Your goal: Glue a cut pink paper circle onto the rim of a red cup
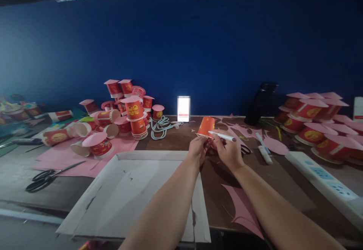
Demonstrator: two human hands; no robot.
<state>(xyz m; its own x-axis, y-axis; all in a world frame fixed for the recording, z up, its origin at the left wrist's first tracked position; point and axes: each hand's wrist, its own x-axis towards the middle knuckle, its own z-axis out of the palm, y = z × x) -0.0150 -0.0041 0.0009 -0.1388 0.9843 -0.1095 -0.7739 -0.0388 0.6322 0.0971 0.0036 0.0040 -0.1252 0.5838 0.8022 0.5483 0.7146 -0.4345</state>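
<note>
My left hand (198,148) is closed on the rim of a red paper cup (206,125), held tilted above the brown table (176,140). My right hand (228,152) is just to its right, fingers pinched round a white pen (224,136) that lies across the cup's mouth. Both hands meet at the cup, a little above the table top. What is under the fingers is hidden.
Piles of red cups with pink lids stand at the left (133,110) and right (312,118). A white cardboard tray (127,193) lies in front, with black scissors (45,176) to its left. Pink paper scraps (244,208), a glue stick (265,155), a power strip (323,176) and a black bottle (259,102) are nearby.
</note>
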